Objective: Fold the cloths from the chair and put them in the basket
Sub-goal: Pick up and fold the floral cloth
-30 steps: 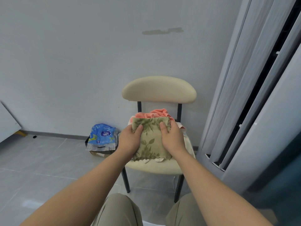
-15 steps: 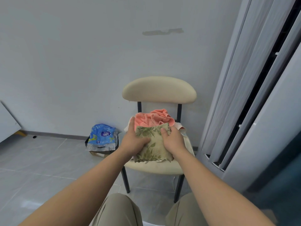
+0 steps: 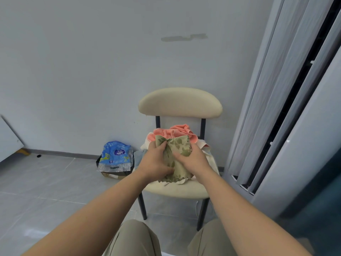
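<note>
In the head view, both hands work at the seat of a cream padded chair [image 3: 180,102] with dark metal legs, which stands against a plain white wall [image 3: 73,71]. The left hand [image 3: 156,161] grips the left side of a green leaf-patterned cloth [image 3: 180,146], its thumb lying over the top of the fabric and its fingers curled under the edge. The right hand [image 3: 193,160] grips the same cloth from the right, thumb pressed onto the printed face, fingers wrapped round the far side. The cloth is bunched between the two hands, its upper part raised and its frayed lower edge touching the front of the seat.

Behind it, at the back of the seat, lies a crumpled coral-pink cloth [image 3: 181,130], and a cream cloth [image 3: 211,160] spreads beneath towards the right edge of the seat.

On the grey tiled floor [image 3: 46,182], left of the chair, stands a dark low container [image 3: 99,161] holding a blue plastic package [image 3: 116,154]; whether this is the basket I cannot tell. Pale grey vertical panels [image 3: 276,89] run down the right side. Khaki trousers [image 3: 136,237] show at the bottom.
</note>
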